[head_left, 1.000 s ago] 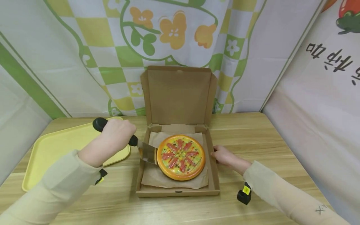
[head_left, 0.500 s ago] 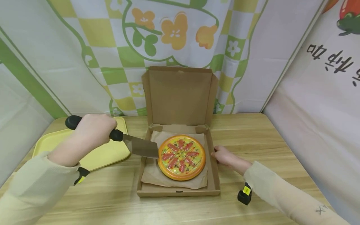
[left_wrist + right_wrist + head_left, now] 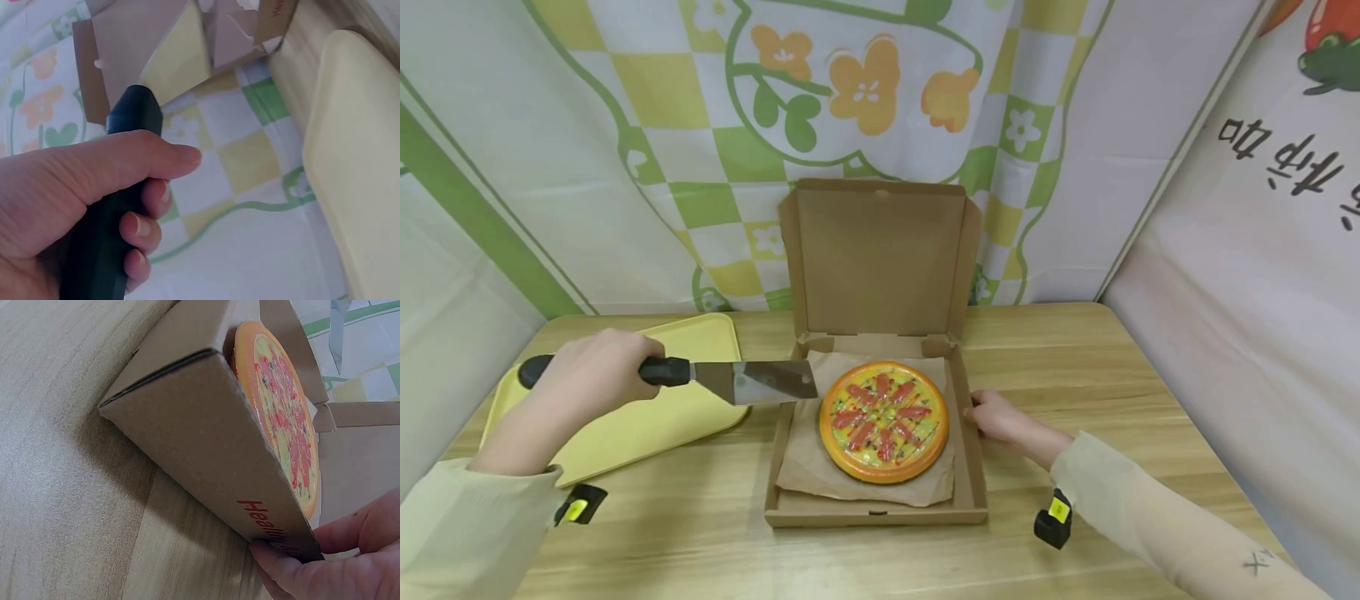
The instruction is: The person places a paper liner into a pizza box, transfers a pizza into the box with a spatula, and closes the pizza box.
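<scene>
My left hand (image 3: 598, 367) grips the black handle of a metal spatula (image 3: 767, 382) with the fingers wrapped round it, as the left wrist view also shows. The spatula's blade points right, above the left wall of an open cardboard pizza box (image 3: 876, 517). Inside the box, a round pizza (image 3: 883, 422) with red topping strips lies on brown paper (image 3: 797, 483), apart from the blade. My right hand (image 3: 996, 414) holds the box's right wall; in the right wrist view the thumb (image 3: 278, 559) is outside and a finger reaches over the edge.
A yellow tray (image 3: 647, 429) lies on the wooden table (image 3: 1060, 358) at the left, partly below my left hand. The box lid (image 3: 880, 258) stands upright at the back, before a patterned curtain (image 3: 715, 183).
The left hand has drawn the spatula leftward, away from the pizza and above the tray. The blade has come out of the box's left side. Right hand, box and pizza stay put.
</scene>
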Demonstrator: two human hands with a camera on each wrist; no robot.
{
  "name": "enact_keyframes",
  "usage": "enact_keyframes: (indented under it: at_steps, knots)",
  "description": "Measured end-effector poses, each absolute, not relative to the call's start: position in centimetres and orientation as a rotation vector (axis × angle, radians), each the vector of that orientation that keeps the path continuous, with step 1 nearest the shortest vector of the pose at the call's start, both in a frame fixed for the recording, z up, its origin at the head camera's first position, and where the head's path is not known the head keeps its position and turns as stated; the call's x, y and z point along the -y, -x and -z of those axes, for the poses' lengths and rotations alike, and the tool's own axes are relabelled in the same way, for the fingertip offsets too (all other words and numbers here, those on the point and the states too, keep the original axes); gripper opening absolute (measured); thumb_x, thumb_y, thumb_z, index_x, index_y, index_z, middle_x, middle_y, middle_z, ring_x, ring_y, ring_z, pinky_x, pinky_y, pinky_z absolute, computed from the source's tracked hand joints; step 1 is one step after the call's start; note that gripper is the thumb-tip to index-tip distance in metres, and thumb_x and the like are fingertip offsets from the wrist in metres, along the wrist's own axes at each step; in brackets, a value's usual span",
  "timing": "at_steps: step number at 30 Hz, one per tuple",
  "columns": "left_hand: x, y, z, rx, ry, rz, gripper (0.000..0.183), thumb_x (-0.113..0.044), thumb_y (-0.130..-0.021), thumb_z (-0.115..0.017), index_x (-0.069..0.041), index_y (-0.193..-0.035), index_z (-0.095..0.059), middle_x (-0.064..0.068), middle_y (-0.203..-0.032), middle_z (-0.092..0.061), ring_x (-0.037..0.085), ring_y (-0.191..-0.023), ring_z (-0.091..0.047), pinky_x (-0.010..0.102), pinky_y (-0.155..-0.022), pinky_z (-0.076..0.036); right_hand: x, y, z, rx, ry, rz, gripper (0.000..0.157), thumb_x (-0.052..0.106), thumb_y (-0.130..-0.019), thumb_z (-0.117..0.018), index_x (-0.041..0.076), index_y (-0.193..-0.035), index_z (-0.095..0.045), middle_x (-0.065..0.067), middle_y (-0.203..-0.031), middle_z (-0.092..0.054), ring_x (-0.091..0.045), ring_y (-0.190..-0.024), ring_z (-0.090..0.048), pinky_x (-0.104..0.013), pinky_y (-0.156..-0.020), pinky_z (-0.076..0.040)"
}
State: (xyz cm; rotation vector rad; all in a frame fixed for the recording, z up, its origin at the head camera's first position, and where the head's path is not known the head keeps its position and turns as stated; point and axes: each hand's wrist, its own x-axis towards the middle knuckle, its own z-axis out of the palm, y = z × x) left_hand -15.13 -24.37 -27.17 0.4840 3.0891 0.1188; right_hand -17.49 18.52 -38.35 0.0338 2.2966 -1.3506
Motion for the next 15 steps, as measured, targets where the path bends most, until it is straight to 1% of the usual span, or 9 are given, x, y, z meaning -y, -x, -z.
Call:
enact_keyframes:
  at_steps: [4,7,15]
  knots:
    - [25.3,14.8,28.0,-3.088,-0.432,-0.187,0.022,-0.006,-0.07,-0.067,-0.016,-0.063,-0.049,-0.003,-0.057,-0.039,0.014,-0.054,-0.036,0.028,-0.048,-0.022,-18.5,17.5,38.4,-2.302,-0.031,1.348,0.038,-0.005,-0.092,-0.033,-0.024,-0.125,-0.03,-0.034,-0.119,-0.045,-0.034,-0.105,-0.051,-0.04,-0.086,-0.046]
    - [26.1,14.5,28.5,-3.102,-0.4,-0.217,0.022,-0.007,-0.072,-0.065,-0.016,-0.063,-0.047,-0.002,-0.057,-0.036,0.014,-0.053,-0.034,0.028,-0.048,-0.021,-18.6,17.5,38.4,-2.312,-0.025,1.344,0.038,-0.005,-0.092,-0.034,-0.024,-0.125,-0.03,-0.034,-0.119,-0.045,-0.034,-0.104,-0.051,-0.04,-0.086,-0.046]
    - [27.9,14.2,29.9,-3.111,-0.282,-0.315,0.007,-0.013,-0.076,-0.064,-0.013,-0.073,-0.058,-0.002,-0.06,-0.044,0.016,-0.055,-0.038,0.029,-0.047,-0.024,-18.5,17.3,38.2,-2.298,-0.035,1.347,0.039,-0.005,-0.093,-0.033,-0.024,-0.126,-0.027,-0.036,-0.123,-0.041,-0.039,-0.111,-0.047,-0.043,-0.089,-0.044]
